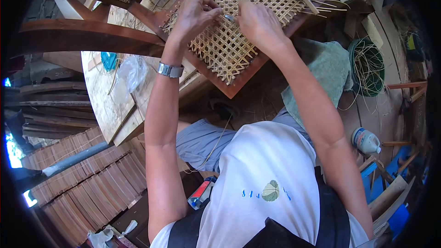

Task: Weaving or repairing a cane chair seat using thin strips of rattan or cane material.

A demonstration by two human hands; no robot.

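A wooden chair seat frame (239, 82) with woven cane webbing (229, 46) lies tilted on a workbench in front of me. My left hand (195, 16) rests on the webbing, fingers pinched around a thin cane strand. My right hand (257, 23) is close beside it and grips a small metal tool (228, 17) whose tip points toward the left fingers. A silver wristwatch (170, 70) sits on my left wrist. A loose cane strand (216, 144) hangs down from the seat over my lap.
A curved wooden chair part (87, 36) lies left. A wooden bench top (103, 96) holds a clear plastic bag (131, 73). A green basket of cane coils (367, 66) and a green cloth (326, 71) sit right. A white plastic bottle (366, 140) lies lower right; stacked wooden slats (87, 188) lower left.
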